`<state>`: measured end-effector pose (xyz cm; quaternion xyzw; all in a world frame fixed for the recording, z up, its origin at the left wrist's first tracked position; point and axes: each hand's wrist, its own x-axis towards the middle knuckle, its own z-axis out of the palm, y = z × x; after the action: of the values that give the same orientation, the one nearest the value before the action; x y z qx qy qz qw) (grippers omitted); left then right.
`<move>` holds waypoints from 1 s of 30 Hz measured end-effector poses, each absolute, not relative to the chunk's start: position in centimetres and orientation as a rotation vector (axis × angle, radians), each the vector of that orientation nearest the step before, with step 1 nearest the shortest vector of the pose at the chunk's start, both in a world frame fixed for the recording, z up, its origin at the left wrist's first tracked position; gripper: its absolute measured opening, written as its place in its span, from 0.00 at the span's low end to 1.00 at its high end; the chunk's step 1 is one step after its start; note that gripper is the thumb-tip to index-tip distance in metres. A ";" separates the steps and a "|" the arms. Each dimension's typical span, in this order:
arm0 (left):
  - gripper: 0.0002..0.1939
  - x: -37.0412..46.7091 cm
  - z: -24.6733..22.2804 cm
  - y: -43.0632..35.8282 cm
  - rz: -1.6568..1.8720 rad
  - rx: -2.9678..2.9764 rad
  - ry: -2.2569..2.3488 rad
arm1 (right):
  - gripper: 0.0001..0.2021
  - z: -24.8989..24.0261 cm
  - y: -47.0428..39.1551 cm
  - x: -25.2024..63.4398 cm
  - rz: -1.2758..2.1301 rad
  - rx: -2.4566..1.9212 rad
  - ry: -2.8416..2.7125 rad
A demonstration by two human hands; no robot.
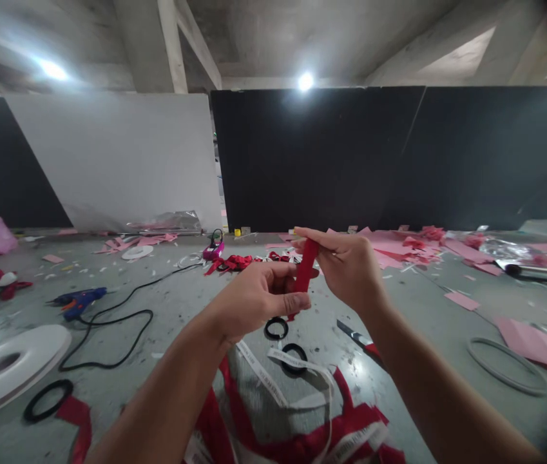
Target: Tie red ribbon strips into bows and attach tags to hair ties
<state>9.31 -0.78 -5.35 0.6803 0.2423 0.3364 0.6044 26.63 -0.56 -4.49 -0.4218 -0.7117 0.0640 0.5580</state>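
Observation:
A short length of red ribbon (305,265) is held upright between my hands above the table. My left hand (258,296) pinches its lower end between thumb and fingers. At the upper end, my right hand (348,261) grips it between thumb and fingers. Below lie two black rings, one (276,328) bare and the other (294,359) crossed by white printed ribbon (261,374). A heap of red ribbon (297,441) mixed with white printed ribbon fills the near edge of the view.
A blue glue gun (80,301) with a black cord and a white spool (12,367) sit at left. Scissors or a knife (354,335) lie near my right wrist. Pink paper scraps (534,341) and a grey ring (508,366) are at right. Dark panels (312,161) stand behind.

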 end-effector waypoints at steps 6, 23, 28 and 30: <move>0.15 9.2 -5.2 -1.1 0.736 1.554 0.544 | 0.22 -4.2 -0.7 26.8 0.189 -0.954 -1.770; 0.11 9.6 -6.0 0.0 1.232 1.299 0.424 | 0.11 -5.5 -0.1 25.6 0.372 -0.844 -1.868; 0.13 9.4 -5.8 0.7 1.367 1.094 0.424 | 0.11 -6.0 0.2 24.8 0.638 -0.764 -1.693; 0.17 9.3 -5.7 0.8 1.387 1.090 0.424 | 0.10 -6.0 0.2 24.8 0.666 -0.782 -1.699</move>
<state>9.31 0.84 -5.69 0.4734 0.1839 0.6022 0.6160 24.83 0.24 -6.03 -0.3299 -0.7166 0.2809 0.5466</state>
